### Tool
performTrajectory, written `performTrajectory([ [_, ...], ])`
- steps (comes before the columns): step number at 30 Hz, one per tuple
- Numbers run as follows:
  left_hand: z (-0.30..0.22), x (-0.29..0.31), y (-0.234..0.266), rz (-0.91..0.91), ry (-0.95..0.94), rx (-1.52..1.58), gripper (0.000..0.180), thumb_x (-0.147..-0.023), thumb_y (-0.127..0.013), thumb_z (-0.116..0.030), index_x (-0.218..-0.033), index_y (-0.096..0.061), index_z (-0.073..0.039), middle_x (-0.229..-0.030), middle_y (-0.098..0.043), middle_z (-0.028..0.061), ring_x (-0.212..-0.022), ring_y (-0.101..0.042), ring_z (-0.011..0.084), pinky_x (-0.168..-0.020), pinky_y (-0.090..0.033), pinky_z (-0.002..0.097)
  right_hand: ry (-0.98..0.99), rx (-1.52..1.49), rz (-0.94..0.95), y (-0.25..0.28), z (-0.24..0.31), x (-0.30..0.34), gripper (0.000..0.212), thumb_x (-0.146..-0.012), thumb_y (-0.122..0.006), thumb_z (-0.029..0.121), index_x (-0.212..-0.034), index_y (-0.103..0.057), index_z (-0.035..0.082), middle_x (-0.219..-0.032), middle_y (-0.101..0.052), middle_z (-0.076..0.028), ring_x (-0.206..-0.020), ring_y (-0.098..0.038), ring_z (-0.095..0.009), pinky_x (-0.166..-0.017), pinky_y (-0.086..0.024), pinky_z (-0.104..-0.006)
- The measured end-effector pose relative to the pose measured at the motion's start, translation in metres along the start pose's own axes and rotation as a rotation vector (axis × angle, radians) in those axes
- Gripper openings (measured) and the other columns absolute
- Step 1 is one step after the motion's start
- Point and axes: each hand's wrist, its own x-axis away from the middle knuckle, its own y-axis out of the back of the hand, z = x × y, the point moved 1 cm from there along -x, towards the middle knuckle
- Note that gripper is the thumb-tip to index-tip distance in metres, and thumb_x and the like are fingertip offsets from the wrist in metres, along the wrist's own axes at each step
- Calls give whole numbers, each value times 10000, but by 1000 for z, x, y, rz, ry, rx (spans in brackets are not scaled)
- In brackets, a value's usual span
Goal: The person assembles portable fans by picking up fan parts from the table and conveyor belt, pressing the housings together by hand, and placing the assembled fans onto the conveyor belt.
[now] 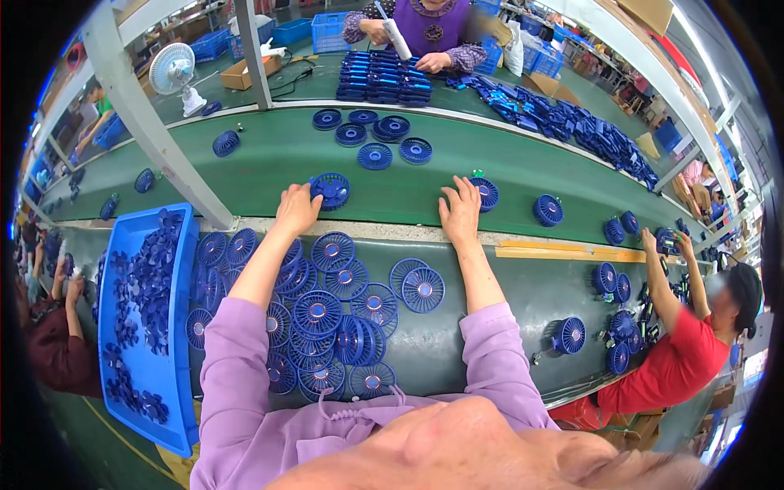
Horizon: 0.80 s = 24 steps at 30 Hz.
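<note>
My left hand [297,210] is at the near edge of the green conveyor belt, fingers closed on the left rim of a round blue fan housing [331,193] with fan blades in it. Further right, my right hand [461,209] reaches onto the belt with fingers stretched out and apart. Its fingertips touch the left side of another blue fan housing [487,194], which has a small green part at its top. Between my forearms, many round blue grille covers [317,314] lie in overlapping piles on the dark worktop. Two more grille covers [424,289] overlap nearer my right forearm.
A blue tray [189,343] of small blue fan blades stands at my left, beside a white post [147,122]. More housings [375,156] lie along the belt [269,163]. Across it, a person in purple handles stacked blue parts [384,79]. A person in red [670,351] works at right.
</note>
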Motion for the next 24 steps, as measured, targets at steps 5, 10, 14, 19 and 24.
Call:
performTrajectory([
  [5, 10, -27, -34, -156, -88, 68, 473, -866, -631, -223, -1254, -525, 25, -1115, -630, 246, -1091, -582, 394, -939, -464, 457, -5, -42, 16, -7, -2, 1, 222, -794, -681, 101, -1013, -664, 69, -1230, -581, -124, -1235, -474, -318, -1088, -315, -509],
  [10, 29, -43, -41, -108, -49, 69, 299, -861, -591, -138, -1143, -562, -43, -940, -670, 231, -958, -634, 406, -850, -496, 490, -3, -76, 28, -12, 2, 1, 219, -794, -678, 101, -1010, -663, 66, -1212, -593, -124, -1218, -487, -321, -1082, -323, -502],
  [14, 15, -35, -32, -115, -66, 29, 222, -876, -551, -108, -1091, -539, -53, -925, -666, 236, -931, -634, 416, -816, -490, 514, -40, -100, 41, -8, -9, 5, 229, -787, -681, 98, -1013, -663, 61, -1193, -602, -132, -1192, -504, -327, -1047, -363, -474],
  [19, 59, -23, -17, -200, -168, 129, 167, -920, -493, -114, -1075, -508, -54, -914, -660, 236, -889, -627, 437, -775, -479, 531, -85, -157, 75, -5, -7, 2, 263, -777, -691, 101, -1034, -660, 55, -1190, -607, -146, -1163, -515, -337, -991, -410, -449],
  [24, 72, -8, -39, -383, -145, 364, 187, -967, -448, -181, -1031, -586, -73, -873, -662, 197, -842, -636, 406, -757, -482, 484, -180, -169, 166, -13, -15, 2, 402, -770, -708, 127, -1157, -617, 66, -1224, -589, -167, -1157, -510, -360, -983, -418, -452],
])
